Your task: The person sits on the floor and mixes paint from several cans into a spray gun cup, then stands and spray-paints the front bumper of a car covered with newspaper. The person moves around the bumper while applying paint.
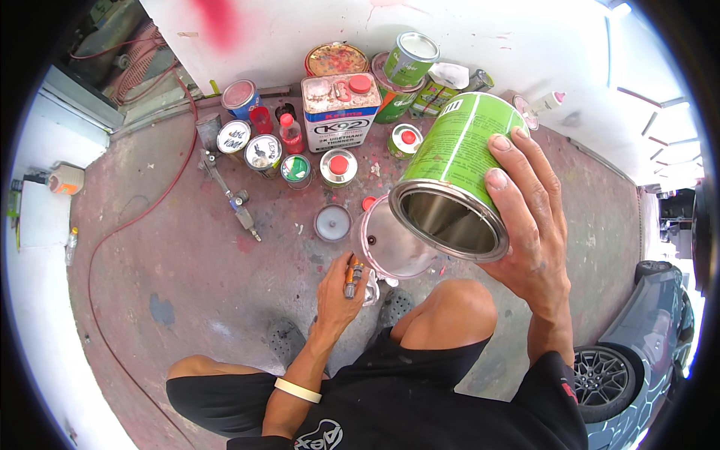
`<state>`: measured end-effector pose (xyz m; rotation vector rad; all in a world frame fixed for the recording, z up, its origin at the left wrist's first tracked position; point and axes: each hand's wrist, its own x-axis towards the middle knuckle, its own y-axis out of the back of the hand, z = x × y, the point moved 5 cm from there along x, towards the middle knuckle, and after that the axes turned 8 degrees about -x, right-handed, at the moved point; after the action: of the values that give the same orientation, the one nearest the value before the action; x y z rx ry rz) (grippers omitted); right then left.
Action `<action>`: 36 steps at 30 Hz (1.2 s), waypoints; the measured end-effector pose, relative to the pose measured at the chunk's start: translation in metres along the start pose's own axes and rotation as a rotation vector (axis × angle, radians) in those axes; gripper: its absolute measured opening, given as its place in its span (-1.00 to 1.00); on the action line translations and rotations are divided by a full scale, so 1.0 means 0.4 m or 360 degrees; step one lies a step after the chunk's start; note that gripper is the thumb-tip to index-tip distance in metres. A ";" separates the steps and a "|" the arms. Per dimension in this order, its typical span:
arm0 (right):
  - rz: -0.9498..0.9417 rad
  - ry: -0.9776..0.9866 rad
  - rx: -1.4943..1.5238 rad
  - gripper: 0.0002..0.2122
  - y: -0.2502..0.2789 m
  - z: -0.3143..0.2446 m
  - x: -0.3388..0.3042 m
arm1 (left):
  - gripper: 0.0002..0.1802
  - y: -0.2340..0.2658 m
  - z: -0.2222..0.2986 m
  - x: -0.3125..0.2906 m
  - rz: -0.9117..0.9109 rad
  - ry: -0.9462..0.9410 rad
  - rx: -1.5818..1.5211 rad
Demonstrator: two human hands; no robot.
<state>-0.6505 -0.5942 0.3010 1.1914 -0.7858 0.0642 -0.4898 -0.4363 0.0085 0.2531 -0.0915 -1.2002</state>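
Note:
My right hand (530,217) grips a green paint can (461,142) from its right side, fingers spread along the wall. The can is tipped, its open mouth facing down and toward me, and bare shiny metal shows inside. Below and left of it is a round, pinkish translucent cup (390,244) with a small dark hole inside. My left hand (339,294) is closed around what looks like a spray gun (354,276), of which an orange and black part shows beside the cup. Whether cup and gun are joined is hidden. No stream from the can is visible.
Against the white wall stand a large rectangular thinner tin (339,120), several paint cans and a red bottle (289,133). A lidded round tub (332,223) and a metal air tool (240,210) rest on the stained floor. A red hose (91,262) curves left; a grey car (645,337) stands right.

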 end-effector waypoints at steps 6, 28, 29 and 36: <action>0.0048 0.0045 -0.0053 -0.23 0.006 -0.013 0.005 | -0.46 -0.007 -0.011 -0.005 -0.0022 0.0010 -0.0080; 0.0060 0.0197 -0.0190 -0.21 0.030 -0.043 0.036 | -0.46 0.006 -0.015 -0.001 -0.0044 0.0076 -0.0128; 0.0062 0.0198 -0.0192 -0.21 0.030 -0.044 0.036 | -0.46 0.007 -0.012 0.000 -0.0049 0.0090 -0.0126; 0.0097 0.0236 -0.0203 -0.25 0.038 -0.046 0.043 | -0.46 0.004 -0.031 -0.002 -0.0039 0.0034 -0.0146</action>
<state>-0.6350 -0.5788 0.3204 1.0297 -0.6851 0.1489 -0.4861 -0.4330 -0.0032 0.1869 -0.0146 -1.2226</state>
